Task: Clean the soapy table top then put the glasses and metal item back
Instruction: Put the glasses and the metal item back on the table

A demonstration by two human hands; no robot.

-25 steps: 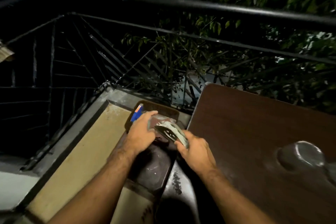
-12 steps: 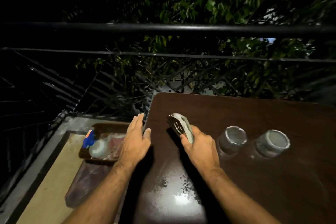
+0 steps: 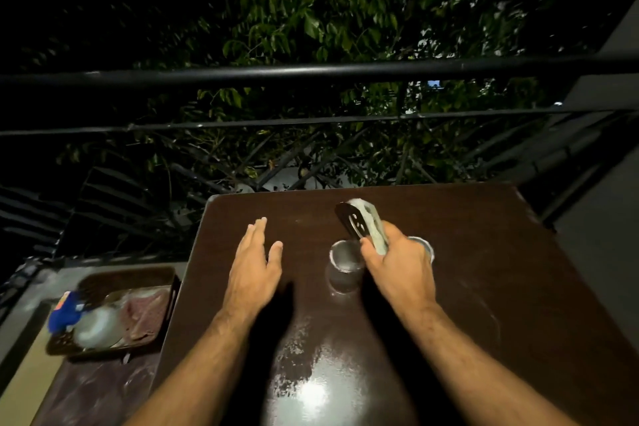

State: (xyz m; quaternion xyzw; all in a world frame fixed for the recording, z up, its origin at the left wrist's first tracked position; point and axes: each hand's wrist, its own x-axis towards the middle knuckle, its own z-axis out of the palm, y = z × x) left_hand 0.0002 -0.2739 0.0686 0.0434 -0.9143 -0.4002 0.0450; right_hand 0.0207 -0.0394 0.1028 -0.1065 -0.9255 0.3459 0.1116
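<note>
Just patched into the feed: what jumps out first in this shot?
The right hand holds a slotted metal item with a pale cloth over the dark table, above two glasses. The left hand hovers open beside it. A bright wet glare shines near the front edge.

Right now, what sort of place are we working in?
Most likely an outdoor balcony or terrace at night: a black metal railing runs past the dark wooden table, tree leaves lit against darkness stand beyond it, and a concrete ledge lies to the left.
</note>
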